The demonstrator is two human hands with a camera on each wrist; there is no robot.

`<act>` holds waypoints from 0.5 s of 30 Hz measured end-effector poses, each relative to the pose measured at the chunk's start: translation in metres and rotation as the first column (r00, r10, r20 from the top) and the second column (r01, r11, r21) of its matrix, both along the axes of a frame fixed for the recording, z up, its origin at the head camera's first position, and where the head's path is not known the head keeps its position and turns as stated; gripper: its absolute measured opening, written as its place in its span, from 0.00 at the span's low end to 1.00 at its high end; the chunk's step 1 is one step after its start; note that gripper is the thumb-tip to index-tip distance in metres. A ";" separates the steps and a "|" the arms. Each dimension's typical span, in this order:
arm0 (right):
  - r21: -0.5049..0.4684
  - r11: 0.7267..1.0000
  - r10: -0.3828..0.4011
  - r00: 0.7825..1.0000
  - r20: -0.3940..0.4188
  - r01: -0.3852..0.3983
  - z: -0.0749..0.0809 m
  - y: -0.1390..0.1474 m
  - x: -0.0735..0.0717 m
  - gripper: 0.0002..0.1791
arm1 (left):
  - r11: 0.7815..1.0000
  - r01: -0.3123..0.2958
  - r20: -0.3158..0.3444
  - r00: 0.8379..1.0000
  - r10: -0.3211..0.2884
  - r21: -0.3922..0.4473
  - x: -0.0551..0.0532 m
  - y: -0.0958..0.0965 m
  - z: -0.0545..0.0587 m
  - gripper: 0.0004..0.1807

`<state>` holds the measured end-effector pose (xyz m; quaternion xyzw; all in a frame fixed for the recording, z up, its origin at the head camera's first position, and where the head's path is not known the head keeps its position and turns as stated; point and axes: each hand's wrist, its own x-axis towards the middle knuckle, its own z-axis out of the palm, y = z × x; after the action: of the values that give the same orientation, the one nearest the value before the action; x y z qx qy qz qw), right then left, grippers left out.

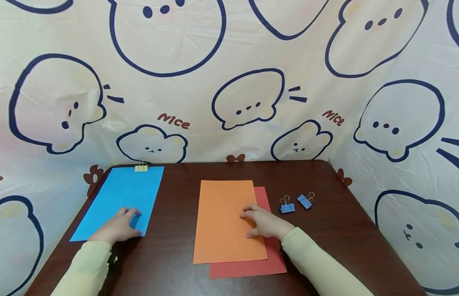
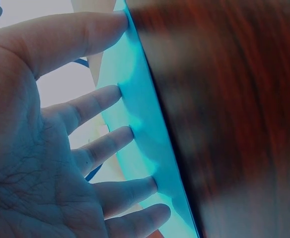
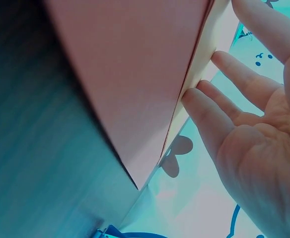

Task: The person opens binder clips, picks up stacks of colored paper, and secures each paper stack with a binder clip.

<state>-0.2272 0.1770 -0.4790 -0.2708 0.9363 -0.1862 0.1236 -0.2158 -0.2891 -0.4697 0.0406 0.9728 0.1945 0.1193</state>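
My left hand (image 1: 117, 226) rests its spread fingertips on the lower right part of a blue sheet of paper (image 1: 126, 191), with the thumb near its right edge. A yellow binder clip (image 1: 141, 168) sits on the top edge of that sheet. In the left wrist view the fingers (image 2: 98, 105) are stretched out against the blue surface. My right hand (image 1: 265, 223) touches an orange sheet (image 1: 226, 222) with its fingertips, near the right side. Under the orange sheet lies a red sheet (image 1: 248, 269), offset to the right and toward me, its right and lower edges showing.
Two blue binder clips, one (image 1: 287, 205) nearer the sheets and one (image 1: 305, 200) farther right, lie beside the red sheet. The dark wooden table (image 1: 177, 213) backs onto a patterned cloth (image 1: 200, 144) that also rises along both sides.
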 end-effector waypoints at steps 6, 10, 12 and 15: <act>-0.002 1.000 -0.001 1.000 0.002 0.001 0.000 0.000 0.001 0.32 | 1.000 0.001 0.000 1.000 -0.001 -0.002 0.000 0.001 -0.002 0.40; 0.000 1.000 -0.005 1.000 0.009 0.005 0.001 0.000 0.002 0.32 | 1.000 -0.013 0.014 1.000 0.013 -0.001 -0.001 0.002 -0.003 0.39; 0.002 1.000 -0.005 1.000 0.009 0.005 0.001 -0.001 0.002 0.32 | 1.000 -0.025 0.020 1.000 0.024 0.002 -0.001 0.003 -0.003 0.39; 0.005 1.000 -0.004 1.000 0.007 0.004 0.002 -0.001 0.004 0.32 | 1.000 -0.028 0.013 1.000 0.028 0.007 0.000 0.005 -0.003 0.40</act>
<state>-0.2237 0.1762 -0.4769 -0.2680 0.9369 -0.1850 0.1273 -0.2160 -0.2840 -0.4723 0.0264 0.9718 0.1999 0.1226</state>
